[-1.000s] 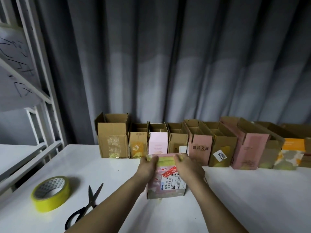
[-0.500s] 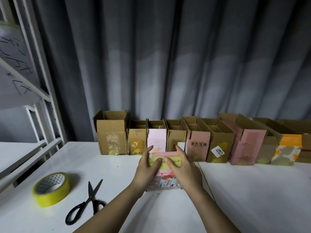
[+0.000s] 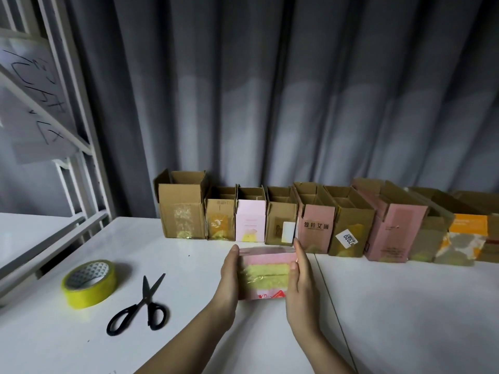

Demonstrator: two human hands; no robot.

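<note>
Head view: a pink box [image 3: 266, 276] sits at the middle of the white bench [image 3: 405, 306], just in front of a row of open cartons [image 3: 316, 225] along the curtain. Whether its base rests on the bench or is lifted a little, I cannot tell. The left hand [image 3: 229, 276] lies flat against its left side and the right hand [image 3: 302, 279] against its right side. The fingers are straight and the box is clasped between the palms. A yellow tape strip [image 3: 263, 275] runs across the near face, wrinkled under the light.

The step looks like pressing the strip's ends down onto the two sides. To do it well:

- Press inward evenly from both sides, so the box neither skews nor slides toward the cartons.
- Rub from the face outward and over each edge, pushing the wrinkles to the ends rather than trapping them.
- Keep the pressure moderate, as thin card like this will likely buckle if squeezed hard.
- Check that both ends lie flat before letting go.

The tape roll [image 3: 89, 283] and scissors [image 3: 140, 306] lie to the left, well apart from the box, and are within reach if a second strip is needed.
</note>
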